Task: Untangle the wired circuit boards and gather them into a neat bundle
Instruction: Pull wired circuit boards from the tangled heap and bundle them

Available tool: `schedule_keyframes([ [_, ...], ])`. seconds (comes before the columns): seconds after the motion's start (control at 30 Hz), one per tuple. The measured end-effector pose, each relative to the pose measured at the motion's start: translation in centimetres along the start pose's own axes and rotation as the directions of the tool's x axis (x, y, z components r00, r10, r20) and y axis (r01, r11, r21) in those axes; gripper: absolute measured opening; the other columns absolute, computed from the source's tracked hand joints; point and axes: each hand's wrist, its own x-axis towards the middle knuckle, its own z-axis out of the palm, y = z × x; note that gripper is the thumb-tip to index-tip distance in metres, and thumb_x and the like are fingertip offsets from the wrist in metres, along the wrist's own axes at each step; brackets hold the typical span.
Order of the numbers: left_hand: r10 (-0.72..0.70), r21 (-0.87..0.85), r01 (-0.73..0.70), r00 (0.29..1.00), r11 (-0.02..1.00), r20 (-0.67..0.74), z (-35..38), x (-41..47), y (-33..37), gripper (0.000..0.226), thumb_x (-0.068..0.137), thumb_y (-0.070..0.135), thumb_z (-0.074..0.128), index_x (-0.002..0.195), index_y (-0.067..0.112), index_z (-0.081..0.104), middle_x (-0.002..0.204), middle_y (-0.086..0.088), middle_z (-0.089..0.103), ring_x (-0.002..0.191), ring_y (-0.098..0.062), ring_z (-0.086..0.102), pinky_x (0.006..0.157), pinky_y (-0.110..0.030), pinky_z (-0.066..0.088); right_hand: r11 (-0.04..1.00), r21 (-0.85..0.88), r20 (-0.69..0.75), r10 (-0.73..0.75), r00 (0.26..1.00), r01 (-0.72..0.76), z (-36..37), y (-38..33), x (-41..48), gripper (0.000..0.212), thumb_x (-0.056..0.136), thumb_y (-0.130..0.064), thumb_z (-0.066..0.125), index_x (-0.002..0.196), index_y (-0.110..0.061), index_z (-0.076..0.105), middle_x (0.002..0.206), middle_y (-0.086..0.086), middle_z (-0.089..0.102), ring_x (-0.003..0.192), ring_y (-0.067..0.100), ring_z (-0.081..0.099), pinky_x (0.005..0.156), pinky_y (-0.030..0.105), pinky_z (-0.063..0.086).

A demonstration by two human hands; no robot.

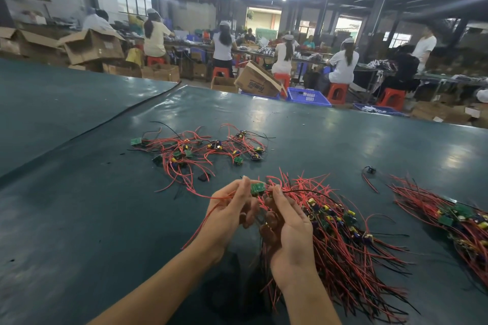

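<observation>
Red wire is everywhere, so I take the bundle [343,232] as my reference. It lies on the dark green worktop [79,192], its boards roughly in a row and its leads fanning out both ways. My right hand [287,229] sits at the bundle's left edge, fingers curled round a clutch of its wires, with the forefinger reaching up towards a single green board [257,188]. My left hand [229,208], just left of the bundle, pinches that board at its fingertips, and a red lead trails down across the palm and past the wrist. Both hands are clamped on something and neither is free. Beyond the bundle's far end sits the tangle [200,150], not yet sorted, and well to the bundle's right lies a second bundle [454,219]. I judge the step in hand to be laying this board in with the others. To do it well I would first draw the trailing lead straight, so it carries no loop into the bundle. Then I would set the board against the row, with its leads pointing the same way. The right hand should hold firm without squeezing, or the gathered wires may splay. A hard pull on so thin a lead could, I think, strain its joint.
</observation>
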Motion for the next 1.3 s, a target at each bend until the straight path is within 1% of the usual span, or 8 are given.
schedule_keyframes([
  [0.13, 0.054, 0.054, -0.050, 0.996, 0.997, -0.065, -0.2, 0.2, 0.0, 0.058, 0.084, 0.044, 0.053, 0.071, -0.012, 0.051, 0.063, -0.018, 0.046, 0.050, -0.020, 0.041, 0.044, -0.021, 0.038, 0.997, -0.067, -0.055, -0.050, 0.997, 0.046, 0.1, 0.3, 0.1, 0.012, 0.070, -0.027, 0.077, 0.069, -0.015, 0.079, 0.065, 0.008, 0.067, 0.060, 0.022, 0.062, 0.061, 0.033, 0.055],
  [0.27, 0.056, 0.087, -0.052, 0.997, 0.995, -0.052, -0.3, 0.1, 0.0, 0.048, 0.083, 0.042, 0.057, 0.073, -0.004, 0.056, 0.061, -0.017, 0.050, 0.053, -0.022, 0.046, 0.046, -0.022, 0.040, 0.961, -0.228, -0.054, -0.173, 0.983, 0.157, 0.3, 0.7, 0.0, 0.017, 0.079, -0.032, 0.073, 0.071, -0.018, 0.080, 0.075, 0.009, 0.076, 0.074, 0.023, 0.074, 0.068, 0.032, 0.060],
  [0.37, 0.041, 0.111, -0.037, 0.999, 0.993, -0.034, -0.5, 0.1, 0.2, 0.040, 0.081, 0.044, 0.058, 0.070, 0.006, 0.061, 0.060, -0.012, 0.052, 0.049, -0.016, 0.048, 0.047, -0.022, 0.041, 0.927, -0.310, -0.012, -0.228, 0.974, 0.213, 0.6, 0.9, -0.3, 0.020, 0.084, -0.032, 0.069, 0.071, -0.023, 0.081, 0.075, 0.005, 0.076, 0.073, 0.016, 0.074, 0.066, 0.022, 0.058],
  [0.6, 0.035, 0.113, -0.037, 0.999, 0.993, 0.020, -0.2, 0.0, 0.3, 0.024, 0.076, 0.029, 0.068, 0.083, 0.006, 0.067, 0.053, -0.004, 0.055, 0.044, -0.013, 0.048, 0.045, -0.021, 0.039, 0.877, -0.376, 0.021, -0.316, 0.949, 0.300, 0.7, 1.2, -0.4, 0.033, 0.093, -0.016, 0.065, 0.068, -0.031, 0.080, 0.072, 0.003, 0.075, 0.069, 0.012, 0.070, 0.065, 0.025, 0.058],
  [0.8, 0.060, 0.136, -0.063, 0.998, 0.989, 0.024, -0.2, 0.1, 0.3, 0.004, 0.085, 0.007, 0.068, 0.081, 0.006, 0.069, 0.055, 0.000, 0.062, 0.045, -0.010, 0.050, 0.045, -0.019, 0.041, 0.892, -0.340, -0.019, -0.323, 0.946, 0.298, 0.7, 1.1, -0.4, 0.037, 0.095, -0.012, 0.061, 0.069, -0.030, 0.080, 0.073, 0.001, 0.076, 0.070, 0.010, 0.071, 0.062, 0.018, 0.054],
  [0.93, 0.044, 0.119, -0.048, 0.998, 0.992, 0.038, 0.0, 0.0, 0.4, 0.005, 0.085, 0.009, 0.067, 0.081, 0.008, 0.070, 0.056, -0.003, 0.063, 0.047, -0.012, 0.052, 0.047, -0.020, 0.042, 0.913, -0.298, -0.093, -0.318, 0.943, 0.279, 0.3, 1.0, 0.1, 0.030, 0.095, -0.015, 0.062, 0.072, -0.025, 0.080, 0.071, 0.000, 0.075, 0.071, 0.015, 0.071, 0.068, 0.029, 0.058],
  [1.1, 0.026, 0.078, -0.028, 0.999, 0.997, 0.018, -0.5, 0.4, 1.1, 0.011, 0.073, 0.029, 0.071, 0.070, 0.019, 0.073, 0.056, -0.007, 0.062, 0.048, -0.015, 0.051, 0.046, -0.020, 0.042, 0.912, -0.277, -0.192, -0.360, 0.913, 0.302, -0.4, 0.1, 0.6, 0.035, 0.094, -0.019, 0.063, 0.062, -0.021, 0.077, 0.049, -0.010, 0.043, 0.043, 0.005, 0.031, 0.042, 0.019, 0.029],
  [1.3, -0.006, 0.009, 0.005, 0.999, 1.000, 0.041, -1.1, 0.6, 1.7, 0.011, 0.074, 0.027, 0.070, 0.072, 0.017, 0.073, 0.057, -0.007, 0.062, 0.046, -0.011, 0.048, 0.045, -0.018, 0.040, 0.948, -0.071, -0.225, -0.319, 0.921, 0.311, -0.7, -1.2, 0.6, 0.031, 0.096, -0.014, 0.059, 0.069, -0.012, 0.075, 0.052, -0.009, 0.044, 0.039, 0.003, 0.025, 0.037, 0.018, 0.019],
])
